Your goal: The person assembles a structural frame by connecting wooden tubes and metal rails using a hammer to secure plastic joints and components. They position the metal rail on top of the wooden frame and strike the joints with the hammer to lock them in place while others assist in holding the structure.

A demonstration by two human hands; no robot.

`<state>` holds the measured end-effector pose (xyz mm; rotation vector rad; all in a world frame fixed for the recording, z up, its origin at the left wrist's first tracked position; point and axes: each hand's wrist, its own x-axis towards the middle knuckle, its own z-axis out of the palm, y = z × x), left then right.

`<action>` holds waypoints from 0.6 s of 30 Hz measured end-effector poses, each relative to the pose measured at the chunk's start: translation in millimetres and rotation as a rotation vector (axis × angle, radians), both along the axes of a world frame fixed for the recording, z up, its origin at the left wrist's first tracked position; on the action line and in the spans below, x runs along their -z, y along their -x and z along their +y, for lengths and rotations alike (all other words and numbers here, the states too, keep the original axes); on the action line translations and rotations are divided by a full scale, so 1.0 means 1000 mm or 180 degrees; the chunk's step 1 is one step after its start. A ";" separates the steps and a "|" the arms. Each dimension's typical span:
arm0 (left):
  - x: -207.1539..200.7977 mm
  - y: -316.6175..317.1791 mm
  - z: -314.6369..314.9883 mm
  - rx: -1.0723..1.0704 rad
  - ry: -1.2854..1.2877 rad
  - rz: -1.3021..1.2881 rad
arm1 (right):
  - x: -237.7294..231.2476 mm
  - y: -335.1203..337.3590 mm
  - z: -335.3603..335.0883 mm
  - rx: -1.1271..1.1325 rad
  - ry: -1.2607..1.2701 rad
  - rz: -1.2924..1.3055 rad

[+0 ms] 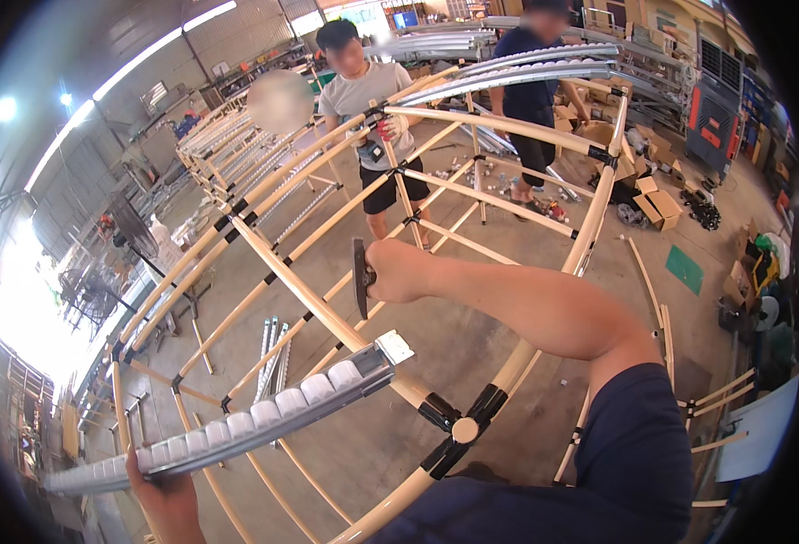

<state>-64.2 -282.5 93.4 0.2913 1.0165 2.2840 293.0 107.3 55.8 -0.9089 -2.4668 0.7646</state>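
Note:
My left hand (165, 500) is closed around the underside of a roller track (236, 433), a grey metal channel with a row of white rollers. The track's near end, with a white end piece (394, 347), lies over a beige pipe of the frame (309, 304). Stretched out across the frame, my right hand (397, 270) is a fist around a dark, narrow tool (360, 279); its exact kind does not show. Below the track's end, a black pipe joint (463, 412) links the beige pipes.
A person in a grey shirt (363, 91) stands at the frame's far side, wearing gloves. Another in dark clothes (528, 82) is behind more roller tracks (508, 74). Cardboard boxes (658, 204) and a red-and-grey machine (712, 118) stand right. Loose metal tracks (274, 358) lie on the floor.

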 end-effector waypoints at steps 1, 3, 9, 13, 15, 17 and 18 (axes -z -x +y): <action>0.006 0.004 -0.006 -0.0039 0.0077 -0.0078 | 0.008 0.000 -0.001 -0.0033 -0.0037 -0.0100; 0.005 0.004 -0.013 -0.0112 0.0195 -0.0342 | 0.012 0.002 -0.004 -0.0093 -0.0055 -0.0272; 0.008 -0.024 -0.017 -0.0292 0.0372 -0.0660 | -0.005 0.002 -0.011 -0.0174 0.0377 -0.0360; 0.022 -0.008 -0.022 0.0048 0.0316 -0.0734 | 0.010 0.009 -0.005 -0.0123 0.0260 -0.0320; 0.030 -0.001 -0.016 0.0191 0.0226 -0.0831 | 0.014 0.002 -0.003 -0.0090 0.0335 -0.0229; 0.036 0.004 -0.018 0.0151 0.0142 -0.0986 | 0.006 0.002 -0.008 -0.0105 0.0440 -0.0195; 0.037 0.002 -0.020 -0.0002 0.0204 -0.0906 | 0.005 0.002 -0.011 -0.0183 0.0500 -0.0023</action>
